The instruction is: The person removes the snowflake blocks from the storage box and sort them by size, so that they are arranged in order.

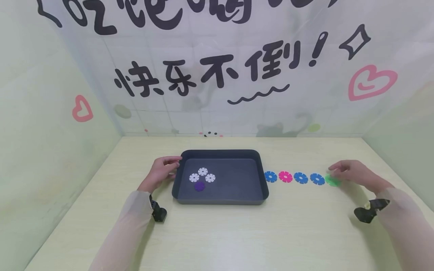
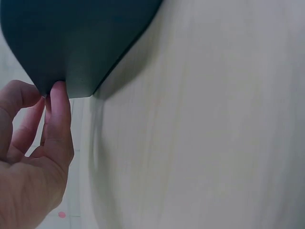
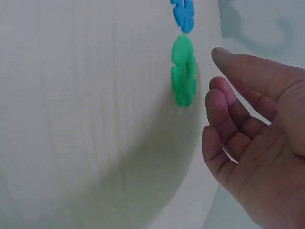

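My left hand (image 1: 162,171) grips the left rim of a dark grey rectangular tray (image 1: 220,201). In the left wrist view, the fingers (image 2: 60,109) and thumb meet at the tray's edge (image 2: 71,52). Inside the tray lie three white notched discs (image 1: 202,171) and a purple notched disc (image 1: 199,186). Over on the right, my right hand (image 1: 354,174) hovers by a green notched disc (image 1: 332,180), its fingers loosely bent. The right wrist view shows a gap between those fingertips (image 3: 218,102) and the green disc (image 3: 184,71), which lies on the table.
A row runs from the tray's right side toward the green disc: a blue disc (image 1: 271,177), a pink disc (image 1: 285,177) and two more blue discs (image 1: 300,178). The pale wooden table (image 1: 223,237) meets a printed back wall (image 1: 203,113) and side walls.
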`<state>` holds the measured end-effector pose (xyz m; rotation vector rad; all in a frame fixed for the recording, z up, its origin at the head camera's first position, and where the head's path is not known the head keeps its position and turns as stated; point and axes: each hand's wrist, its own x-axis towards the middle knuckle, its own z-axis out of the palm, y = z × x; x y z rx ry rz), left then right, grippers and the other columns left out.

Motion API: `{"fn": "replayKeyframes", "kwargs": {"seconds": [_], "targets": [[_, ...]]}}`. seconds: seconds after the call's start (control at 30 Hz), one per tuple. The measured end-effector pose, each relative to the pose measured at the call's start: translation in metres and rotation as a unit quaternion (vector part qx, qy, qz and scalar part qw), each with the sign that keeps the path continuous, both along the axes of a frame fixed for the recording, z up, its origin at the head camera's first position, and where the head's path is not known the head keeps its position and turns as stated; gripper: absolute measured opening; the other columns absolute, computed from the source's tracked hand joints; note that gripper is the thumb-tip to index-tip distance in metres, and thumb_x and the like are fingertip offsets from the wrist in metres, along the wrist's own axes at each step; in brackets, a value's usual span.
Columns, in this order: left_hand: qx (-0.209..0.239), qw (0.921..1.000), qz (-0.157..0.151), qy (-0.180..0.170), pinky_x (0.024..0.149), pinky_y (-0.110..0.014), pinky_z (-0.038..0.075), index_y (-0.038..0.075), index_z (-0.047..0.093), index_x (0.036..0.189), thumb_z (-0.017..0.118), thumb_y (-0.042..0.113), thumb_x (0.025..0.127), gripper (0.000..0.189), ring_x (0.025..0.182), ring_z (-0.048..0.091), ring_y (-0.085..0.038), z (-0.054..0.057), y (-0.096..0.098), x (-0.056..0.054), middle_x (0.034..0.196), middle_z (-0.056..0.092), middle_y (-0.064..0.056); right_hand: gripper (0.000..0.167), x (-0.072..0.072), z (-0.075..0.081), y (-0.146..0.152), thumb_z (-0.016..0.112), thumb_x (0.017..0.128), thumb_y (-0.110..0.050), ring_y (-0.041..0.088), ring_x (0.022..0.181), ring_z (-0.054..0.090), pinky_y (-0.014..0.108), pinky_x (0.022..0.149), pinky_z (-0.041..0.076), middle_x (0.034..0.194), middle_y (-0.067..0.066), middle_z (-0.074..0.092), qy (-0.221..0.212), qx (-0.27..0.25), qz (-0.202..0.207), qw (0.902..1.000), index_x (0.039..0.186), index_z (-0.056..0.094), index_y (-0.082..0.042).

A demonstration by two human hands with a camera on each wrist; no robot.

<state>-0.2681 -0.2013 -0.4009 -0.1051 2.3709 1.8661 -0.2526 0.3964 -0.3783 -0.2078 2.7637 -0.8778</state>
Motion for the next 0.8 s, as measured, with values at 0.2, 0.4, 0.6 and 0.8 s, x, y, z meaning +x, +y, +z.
{"fn": "replayKeyframes", "kwargs": {"seconds": [0.2, 0.4, 0.6, 0.8], "targets": [[0.005, 1.0000, -0.002, 0.003, 0.063, -0.026, 0.055, -0.002, 0.053, 0.125, 0.052, 0.002, 0.087, 0.038, 0.081, 0.056, -0.014, -0.001, -0.002, 0.000, 0.114, 0.054, -0.020, 0.038, -0.006, 0.021, -0.048, 0.065, 0.085, -0.019, 0.020, 0.081, 0.055, 0.029, 0.068, 0.050, 0.088, 0.006, 0.061, 0.039, -0.005, 0.053, 0.9978, 0.113, 0.058, 0.006], [0.006, 1.0000, -0.003, 0.003, 0.061, -0.025, 0.055, -0.003, 0.053, 0.125, 0.052, 0.002, 0.088, 0.038, 0.077, 0.055, -0.012, -0.002, -0.001, 0.000, 0.114, 0.053, -0.020, 0.031, -0.014, 0.039, -0.115, 0.067, 0.083, -0.014, 0.020, 0.080, 0.057, 0.031, 0.072, 0.051, 0.089, 0.005, 0.063, 0.053, -0.033, 0.119, 0.9909, 0.109, 0.060, 0.003], [0.005, 1.0000, -0.005, 0.006, 0.061, -0.025, 0.055, -0.003, 0.053, 0.125, 0.052, 0.002, 0.087, 0.038, 0.078, 0.055, -0.013, -0.002, -0.001, 0.000, 0.114, 0.053, -0.021, 0.024, -0.027, 0.044, -0.180, 0.067, 0.083, -0.010, 0.018, 0.074, 0.056, 0.030, 0.068, 0.051, 0.080, 0.004, 0.062, 0.051, -0.090, 0.188, 0.9768, 0.102, 0.062, 0.004], [0.001, 1.0000, -0.005, 0.007, 0.062, -0.025, 0.055, -0.003, 0.053, 0.125, 0.052, 0.002, 0.088, 0.038, 0.081, 0.056, -0.014, -0.002, -0.001, 0.000, 0.114, 0.053, -0.021, 0.020, -0.041, 0.045, -0.238, 0.068, 0.081, -0.008, 0.016, 0.073, 0.056, 0.028, 0.067, 0.050, 0.078, 0.003, 0.062, 0.027, -0.109, 0.228, 0.9672, 0.098, 0.064, 0.001]]}}
